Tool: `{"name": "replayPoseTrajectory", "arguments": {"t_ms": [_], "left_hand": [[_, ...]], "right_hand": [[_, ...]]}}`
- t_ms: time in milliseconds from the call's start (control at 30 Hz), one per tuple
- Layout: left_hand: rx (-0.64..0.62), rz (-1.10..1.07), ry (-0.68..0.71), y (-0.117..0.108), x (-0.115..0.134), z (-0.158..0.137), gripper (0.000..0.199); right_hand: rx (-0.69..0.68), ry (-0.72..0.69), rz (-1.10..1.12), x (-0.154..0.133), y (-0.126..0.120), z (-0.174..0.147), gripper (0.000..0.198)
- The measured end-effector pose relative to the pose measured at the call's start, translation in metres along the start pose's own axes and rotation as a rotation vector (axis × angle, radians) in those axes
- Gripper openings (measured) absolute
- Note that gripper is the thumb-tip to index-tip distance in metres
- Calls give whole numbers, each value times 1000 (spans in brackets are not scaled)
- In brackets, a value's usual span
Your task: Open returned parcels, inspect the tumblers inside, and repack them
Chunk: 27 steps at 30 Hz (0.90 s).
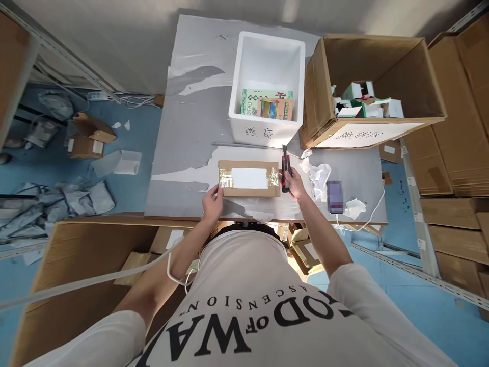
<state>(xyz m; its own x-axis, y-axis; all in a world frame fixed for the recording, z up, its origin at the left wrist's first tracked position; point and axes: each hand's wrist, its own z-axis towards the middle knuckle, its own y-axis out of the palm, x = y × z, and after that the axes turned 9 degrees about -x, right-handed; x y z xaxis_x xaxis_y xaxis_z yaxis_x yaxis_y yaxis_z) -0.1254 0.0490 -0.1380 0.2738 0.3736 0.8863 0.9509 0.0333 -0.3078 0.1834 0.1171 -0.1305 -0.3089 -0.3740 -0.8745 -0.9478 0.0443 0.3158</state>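
Observation:
A small taped cardboard box [249, 192] with a white label [249, 178] on top lies flat on the grey table. At its near left corner, my left hand [213, 205] is closed on the edge of the cardboard, thumb and fingertips at the corner. A red and black utility knife [284, 165] is in my right hand [294, 184], just beyond the box's right end, its tip pointing away from me. Whether the blade is out, I cannot make out.
Behind the box stands a white foam bin [263, 130] with printed packs inside. To its right is a large open carton [317, 97] holding small boxes. Crumpled paper [320, 178] and a phone [335, 197] on a white cable lie right. A big carton [42, 285] stands below left.

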Motion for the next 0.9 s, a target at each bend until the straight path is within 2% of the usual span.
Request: {"name": "replayPoseTrajectory", "arguments": {"t_ms": [67,100,167,233,300,367,600,800,900], "left_hand": [[67,201,119,-3,12,4,57],[60,312,198,-3,19,7,60],[-66,549,360,0,36,15,72],[-228,773,473,6,52,24,93],[-347,941,523,14,63,31,112],[-396,1037,517,20,67,36,120],[-400,1067,485,23,64,34,116],[-394,1026,450,25,64,34,116],[-403,1040,429,25,64,34,116]], "right_hand": [[42,-26,-47,4,-5,-16,53],[58,-19,-86,5,-9,-26,53],[64,28,-180,8,-15,-45,56],[35,77,-263,9,-19,-61,67],[2,93,-310,9,-20,-70,80],[-18,87,-326,9,-19,-73,83],[-71,96,-356,-1,-22,-71,80],[-178,180,-560,-30,-33,-74,66],[-235,196,-634,-40,-37,-81,65]]}}
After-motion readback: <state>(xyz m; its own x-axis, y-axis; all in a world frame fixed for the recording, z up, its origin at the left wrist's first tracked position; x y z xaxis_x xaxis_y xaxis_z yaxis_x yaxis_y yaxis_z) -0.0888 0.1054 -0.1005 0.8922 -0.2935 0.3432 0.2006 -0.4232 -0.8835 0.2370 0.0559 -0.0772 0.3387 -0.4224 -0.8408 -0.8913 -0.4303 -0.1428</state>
